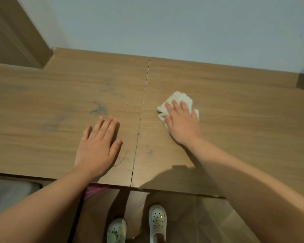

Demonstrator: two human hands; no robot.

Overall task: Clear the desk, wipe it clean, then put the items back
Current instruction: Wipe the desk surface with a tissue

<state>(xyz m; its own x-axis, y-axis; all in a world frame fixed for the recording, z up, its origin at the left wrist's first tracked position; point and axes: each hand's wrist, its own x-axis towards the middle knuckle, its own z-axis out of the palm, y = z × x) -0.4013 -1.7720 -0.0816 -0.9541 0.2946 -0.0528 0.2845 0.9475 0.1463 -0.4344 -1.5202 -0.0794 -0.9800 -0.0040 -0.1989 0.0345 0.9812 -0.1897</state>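
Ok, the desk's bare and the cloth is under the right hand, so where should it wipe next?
Probably slide the right hand with the white cloth leftward across the seam to the bluish smudge, just beyond the left hand resting flat on the desk. That mark looks the darkest on the surface.

Desk clearance: two obstructions mid-frame.
I note the left hand [96, 148] flat at centre-left and the right hand [181, 120] pressing the cloth [180, 98] right of centre; bare desk [235, 102] lies either side and behind them, bounded by the wall [165, 23] at top and a wooden panel [16, 32] upper left.
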